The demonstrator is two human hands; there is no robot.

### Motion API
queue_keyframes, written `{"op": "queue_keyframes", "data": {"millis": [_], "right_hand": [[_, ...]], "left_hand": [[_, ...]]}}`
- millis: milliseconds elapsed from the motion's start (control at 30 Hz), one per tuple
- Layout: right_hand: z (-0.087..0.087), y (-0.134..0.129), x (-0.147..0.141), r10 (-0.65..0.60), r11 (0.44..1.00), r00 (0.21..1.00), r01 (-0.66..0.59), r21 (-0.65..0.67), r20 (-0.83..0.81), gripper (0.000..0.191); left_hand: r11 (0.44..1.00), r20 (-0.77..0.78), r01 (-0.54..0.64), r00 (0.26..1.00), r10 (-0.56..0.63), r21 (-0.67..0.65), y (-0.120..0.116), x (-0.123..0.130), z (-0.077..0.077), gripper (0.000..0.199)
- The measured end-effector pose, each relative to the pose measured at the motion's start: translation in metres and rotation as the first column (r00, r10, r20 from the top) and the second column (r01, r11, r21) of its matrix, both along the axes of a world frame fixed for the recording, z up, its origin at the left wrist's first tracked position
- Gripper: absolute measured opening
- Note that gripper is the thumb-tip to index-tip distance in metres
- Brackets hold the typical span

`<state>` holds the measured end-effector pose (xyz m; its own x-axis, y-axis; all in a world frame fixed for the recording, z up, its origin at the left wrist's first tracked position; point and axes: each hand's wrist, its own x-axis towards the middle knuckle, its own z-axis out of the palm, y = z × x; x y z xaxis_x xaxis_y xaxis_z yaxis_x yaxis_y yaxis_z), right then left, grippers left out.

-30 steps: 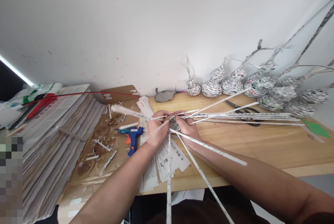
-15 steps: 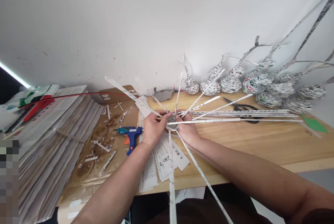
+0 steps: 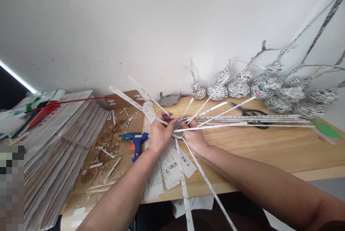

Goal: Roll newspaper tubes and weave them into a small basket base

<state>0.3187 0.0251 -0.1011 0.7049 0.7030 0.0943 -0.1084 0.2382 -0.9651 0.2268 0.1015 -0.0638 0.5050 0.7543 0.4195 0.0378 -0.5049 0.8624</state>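
Between my two hands is a small round woven base [image 3: 178, 133] of rolled newspaper, with several long paper tubes [image 3: 211, 184] spreading out from it like spokes. My left hand [image 3: 161, 132] grips its left side, thumb on top and fingers curled behind. On the right side my right hand [image 3: 194, 134] pinches the weave near the far rim, its fingers partly hidden by a tube that crosses over it. Under the woven base lie printed newspaper strips [image 3: 172, 170] on the wooden table.
A blue glue gun [image 3: 138, 143] lies left of my hands, among paper scraps on cardboard. Stacked newspapers [image 3: 61, 152] fill the far left. Black scissors [image 3: 249, 112] and loose paper tubes [image 3: 269, 118] lie to the right. Woven paper gourds [image 3: 239, 87] line the wall.
Spokes at the back and front have shifted: one now rises at back left, another looks shorter, and the near one leans further right. Both hands keep hold of the base.
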Motion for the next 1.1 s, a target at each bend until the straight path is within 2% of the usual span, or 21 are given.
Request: {"op": "queue_keyframes", "data": {"millis": [67,167,267,367,467,633,867,967,1100], "right_hand": [[0.002,0.0,0.003,-0.022,1.0,1.0,0.022,-0.021,-0.003,0.02],[0.008,0.001,0.011,-0.066,0.997,0.997,0.065,-0.03,-0.044,0.019],[0.014,0.002,0.02,-0.077,0.997,0.995,0.076,-0.022,-0.07,0.018],[0.019,0.002,0.026,-0.074,0.996,0.996,0.071,-0.05,-0.051,0.017],[0.02,0.002,0.029,-0.055,0.996,0.998,0.054,-0.077,-0.018,0.016],[0.018,0.0,0.032,0.016,0.992,0.993,-0.001,-0.123,0.12,0.013],[0.015,-0.005,0.031,0.105,0.985,0.947,-0.058,-0.161,0.304,0.008],[0.015,-0.006,0.029,0.177,0.975,0.897,-0.104,-0.197,0.406,0.006],[0.016,-0.006,0.025,0.167,0.976,0.879,-0.084,-0.201,0.446,0.005]], "left_hand": [[0.986,-0.001,0.117,0.993,-0.118,-0.12,0.007,-0.005,0.001,0.03],[0.901,0.046,0.292,0.955,-0.293,-0.32,0.016,-0.011,0.004,0.043],[0.833,0.092,0.369,0.926,-0.365,-0.412,0.02,-0.013,0.005,0.046],[0.834,0.101,0.342,0.938,-0.332,-0.433,0.022,-0.011,0.001,0.038],[0.834,0.096,0.301,0.952,-0.29,-0.462,0.024,-0.009,-0.002,0.038],[0.818,0.036,0.263,0.958,-0.285,-0.511,0.026,-0.01,-0.001,0.035],[0.789,-0.008,0.271,0.944,-0.329,-0.551,0.025,-0.011,-0.002,0.044],[0.816,-0.025,0.252,0.951,-0.309,-0.521,0.022,-0.008,-0.004,0.043],[0.907,-0.079,0.184,0.97,-0.23,-0.379,0.02,-0.005,-0.005,0.033]]}}
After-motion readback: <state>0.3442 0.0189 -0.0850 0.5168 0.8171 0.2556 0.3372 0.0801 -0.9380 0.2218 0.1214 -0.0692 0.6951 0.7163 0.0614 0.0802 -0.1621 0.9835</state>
